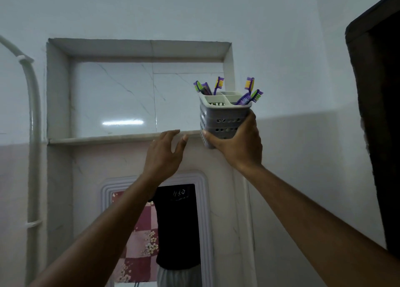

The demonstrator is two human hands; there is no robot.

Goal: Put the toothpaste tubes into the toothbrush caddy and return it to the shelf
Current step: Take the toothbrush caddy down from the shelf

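My right hand (238,143) grips the lower part of a grey perforated toothbrush caddy (223,115) and holds it upright in front of the right end of the shelf ledge (108,139). Several purple toothbrushes (249,91) stick out of its compartments. A bit of green print shows inside one compartment; no toothpaste tube can be made out clearly. My left hand (165,154) is raised beside it with fingers spread, fingertips at the ledge's front edge, holding nothing.
The shelf is a recessed marble niche (138,96) high in the wall. A white pipe (32,124) runs down the left side. A framed mirror (173,232) hangs below the niche. A dark door edge (378,113) stands at the right.
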